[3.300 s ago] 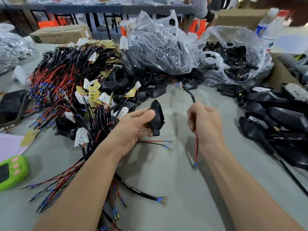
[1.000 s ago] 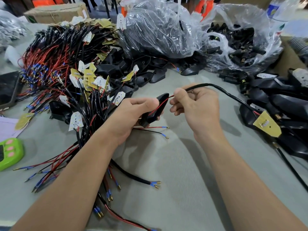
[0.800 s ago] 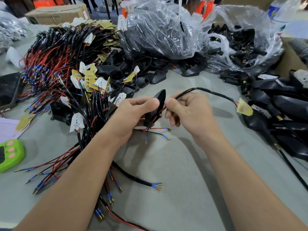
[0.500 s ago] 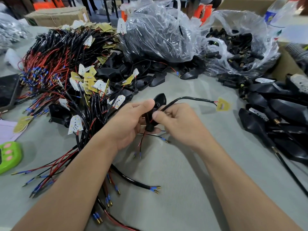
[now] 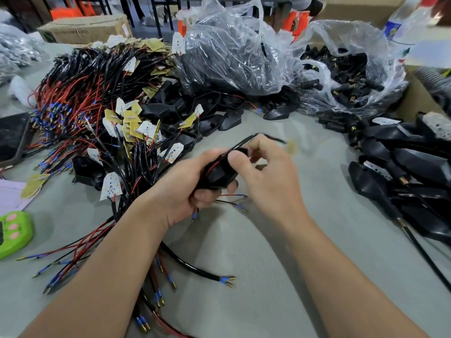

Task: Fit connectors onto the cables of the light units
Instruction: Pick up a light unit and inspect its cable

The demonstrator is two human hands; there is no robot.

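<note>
My left hand (image 5: pixel 181 189) grips a black plastic light housing (image 5: pixel 219 173) at the middle of the table. Red and black wires run over the housing, and blue-tipped wire ends (image 5: pixel 195 215) hang below my left palm. My right hand (image 5: pixel 264 175) pinches the housing's top edge with the thumb and holds the black cable (image 5: pixel 246 140) that arches above it. A small yellow LED board (image 5: pixel 291 146) on the cable's far end is blurred, just right of my fingers. Two loose wires with blue ferrules (image 5: pixel 234 202) lie on the cloth beneath.
A heap of red and black cables with LED boards (image 5: pixel 97 113) fills the left. Clear plastic bags of black parts (image 5: pixel 244 52) sit at the back. Finished black housings (image 5: pixel 410 167) lie right. A green timer (image 5: pixel 13 234) is at the left edge, a water bottle (image 5: pixel 405 23) far right.
My right hand has drawn the cable through the housing, so the yellow LED board moved from far right to close beside my fingers. The hands came together over the housing.
</note>
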